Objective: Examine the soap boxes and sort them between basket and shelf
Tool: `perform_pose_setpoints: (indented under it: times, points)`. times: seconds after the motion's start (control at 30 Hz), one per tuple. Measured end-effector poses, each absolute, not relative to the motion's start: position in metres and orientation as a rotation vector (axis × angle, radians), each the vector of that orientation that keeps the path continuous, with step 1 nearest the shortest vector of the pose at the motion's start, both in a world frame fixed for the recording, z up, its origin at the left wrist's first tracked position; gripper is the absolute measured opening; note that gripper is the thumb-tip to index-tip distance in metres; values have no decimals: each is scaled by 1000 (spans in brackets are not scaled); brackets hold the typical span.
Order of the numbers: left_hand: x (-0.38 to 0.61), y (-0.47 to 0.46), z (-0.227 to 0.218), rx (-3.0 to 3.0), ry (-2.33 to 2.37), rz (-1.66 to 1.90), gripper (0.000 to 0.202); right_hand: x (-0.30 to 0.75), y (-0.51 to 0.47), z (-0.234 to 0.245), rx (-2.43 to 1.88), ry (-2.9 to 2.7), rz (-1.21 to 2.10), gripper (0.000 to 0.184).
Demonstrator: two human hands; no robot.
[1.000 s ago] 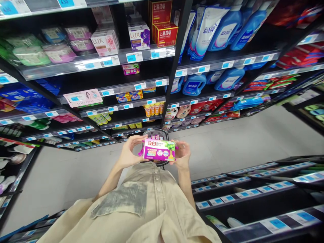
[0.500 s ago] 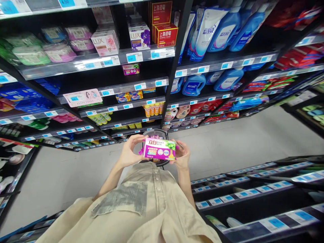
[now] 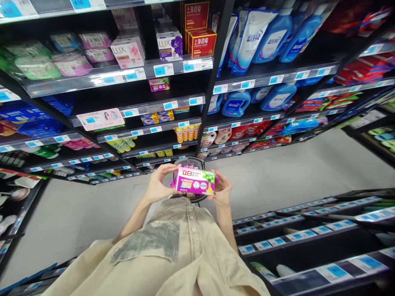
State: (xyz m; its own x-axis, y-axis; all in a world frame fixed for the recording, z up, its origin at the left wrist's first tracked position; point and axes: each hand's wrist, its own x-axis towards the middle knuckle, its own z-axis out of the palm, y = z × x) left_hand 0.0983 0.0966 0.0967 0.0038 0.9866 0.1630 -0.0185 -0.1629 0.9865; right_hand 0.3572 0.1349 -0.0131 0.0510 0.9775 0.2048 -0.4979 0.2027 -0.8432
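Observation:
A purple and white pack of soap (image 3: pixel 196 181) with green fruit printed on it is held level in front of my waist. My left hand (image 3: pixel 160 183) grips its left end, thumb below and fingers along the top edge. At the other end, my right hand (image 3: pixel 221 189) is closed around the right side, its fingers partly behind the pack. Below the pack, a dark basket (image 3: pixel 202 163) shows only in part, with purple packs inside; most of it is hidden. A similar soap pack (image 3: pixel 159 84) lies on the shelf ahead.
Shelves (image 3: pixel 138 107) with price tags rise in front, holding LUX soap boxes (image 3: pixel 169 44), red boxes (image 3: pixel 202 43) and blue detergent bottles (image 3: pixel 236 103). Another shelf rack (image 3: pixel 296 273) runs close by at the lower right. Grey floor (image 3: pixel 262 172) lies between the racks.
The soap pack has shifted very slightly to the right and tilted a little in my hands. Both hands keep their grip, and the shelves look the same.

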Motion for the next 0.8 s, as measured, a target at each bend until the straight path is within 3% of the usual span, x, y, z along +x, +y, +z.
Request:
perform_pose_setpoints:
  times: [0.57,0.8]
  points:
    - [106,101,89,1461,1148,1307,77,353,139,11,-646,-1011,1154,90]
    - [131,91,73,1542,1189,1098,79,349,133,28,-750,-1124,1097,92]
